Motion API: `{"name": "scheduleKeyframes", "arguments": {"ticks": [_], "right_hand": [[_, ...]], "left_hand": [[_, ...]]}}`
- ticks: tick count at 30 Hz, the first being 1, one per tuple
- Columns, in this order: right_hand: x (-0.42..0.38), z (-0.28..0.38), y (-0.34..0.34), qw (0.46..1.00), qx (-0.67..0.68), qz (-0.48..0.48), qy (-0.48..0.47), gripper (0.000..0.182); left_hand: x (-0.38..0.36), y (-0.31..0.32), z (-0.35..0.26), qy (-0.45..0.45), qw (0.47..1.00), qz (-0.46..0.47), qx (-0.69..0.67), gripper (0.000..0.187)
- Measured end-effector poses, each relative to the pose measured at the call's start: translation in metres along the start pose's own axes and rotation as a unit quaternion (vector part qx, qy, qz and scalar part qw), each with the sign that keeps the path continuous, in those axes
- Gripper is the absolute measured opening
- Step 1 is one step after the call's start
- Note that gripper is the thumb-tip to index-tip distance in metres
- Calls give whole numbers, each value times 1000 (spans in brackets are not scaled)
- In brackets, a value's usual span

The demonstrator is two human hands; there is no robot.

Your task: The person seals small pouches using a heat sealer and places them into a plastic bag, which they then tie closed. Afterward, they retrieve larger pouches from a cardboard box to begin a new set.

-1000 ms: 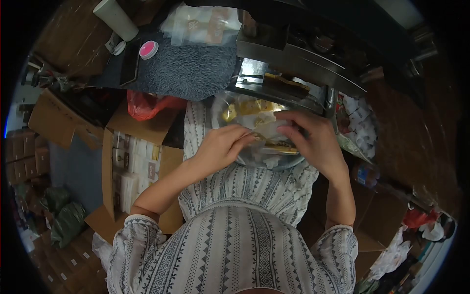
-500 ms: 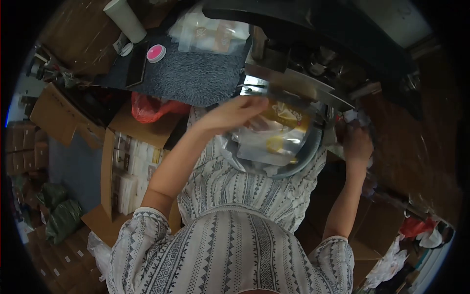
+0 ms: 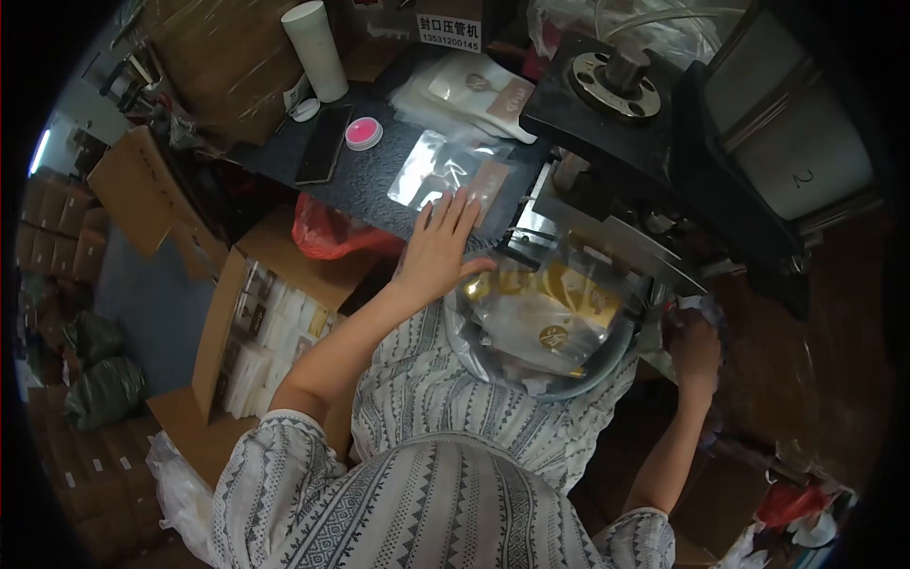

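My left hand has its fingers stretched out, the tips on a clear plastic pouch with a brownish printed patch. That pouch lies on the dark textured mat, below a pile of similar pouches. To the right of the hand, a grey basin on the lap holds several clear pouches with gold print, under the metal jaw of a press-like machine. My right hand is closed at the machine's right side, around something wrapped that I cannot make out.
A dark phone, a round pink-topped tin and a white cup stand along the mat's left. An open carton of packed pouches is at my left, beside a red plastic bag.
My left hand has moved from over the basin up and left onto the mat, where a single pouch now lies. The right hand stays at the machine's side. The view has tilted up.
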State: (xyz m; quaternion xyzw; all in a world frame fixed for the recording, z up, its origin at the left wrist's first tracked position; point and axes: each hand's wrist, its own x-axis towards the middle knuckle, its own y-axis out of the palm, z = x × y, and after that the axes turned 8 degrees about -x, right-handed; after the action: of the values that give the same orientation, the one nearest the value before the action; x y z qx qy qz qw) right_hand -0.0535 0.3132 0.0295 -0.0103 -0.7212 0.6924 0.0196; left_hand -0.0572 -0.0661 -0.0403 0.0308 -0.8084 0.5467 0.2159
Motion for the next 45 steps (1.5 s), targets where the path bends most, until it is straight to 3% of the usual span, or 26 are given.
{"name": "scheduleKeyframes", "arguments": {"ticks": [2,3,5,6,12,14,16,18,20,22,24,26,28,29,31,32,34,38,45], "right_hand": [[-1,-2,1,996,87,-18,-16,24],[-5,-1,-4,996,86,-14,-14,24],[-17,2,-21,964,261,-40,6,23],[-19,1,-20,965,258,-38,11,23],[-21,3,-9,978,100,-178,-51,22],[-30,37,-33,960,255,-104,-46,23],[-38,73,-48,929,348,-46,-120,23],[-38,117,-53,907,366,-4,-210,22],[-26,169,-57,866,414,50,-276,24],[6,222,-48,830,446,7,-336,27],[54,277,-20,827,465,-79,-307,31],[94,319,-14,885,352,-172,-254,34],[146,349,6,950,186,-169,-186,43],[159,355,13,950,183,-173,-183,43],[179,362,24,978,-58,-183,-84,53],[189,364,29,977,-63,-185,-81,53],[204,365,35,988,-95,-102,-66,59],[216,371,43,982,-145,-98,-67,59],[234,359,-5,963,-175,-110,-174,37]], "left_hand": [[-10,-12,-2,4,1000,8,20,53],[-14,-21,-3,4,1000,11,17,53],[-20,-36,-6,-96,992,21,-75,40],[-23,-38,-10,-81,994,-24,-71,32],[-26,-31,-1,-48,990,-41,-124,37],[-20,-31,5,-62,982,-54,-168,35],[-16,-28,11,-72,972,-68,-213,34],[-14,-18,20,-96,985,-82,-115,34],[-12,-10,33,-74,989,-74,-107,36],[-8,-11,44,-49,992,-63,-97,38],[0,-15,52,9,998,-66,-17,38],[11,-24,55,37,994,-105,1,34],[20,-26,64,61,985,-163,9,28],[24,-26,68,65,984,-166,6,28],[30,-26,77,63,983,-172,-3,26],[32,-24,81,66,982,-175,-7,26],[33,-21,85,45,989,-142,-16,26],[33,-13,90,26,988,-142,-47,29],[50,0,90,17,990,-105,-87,34]]}}
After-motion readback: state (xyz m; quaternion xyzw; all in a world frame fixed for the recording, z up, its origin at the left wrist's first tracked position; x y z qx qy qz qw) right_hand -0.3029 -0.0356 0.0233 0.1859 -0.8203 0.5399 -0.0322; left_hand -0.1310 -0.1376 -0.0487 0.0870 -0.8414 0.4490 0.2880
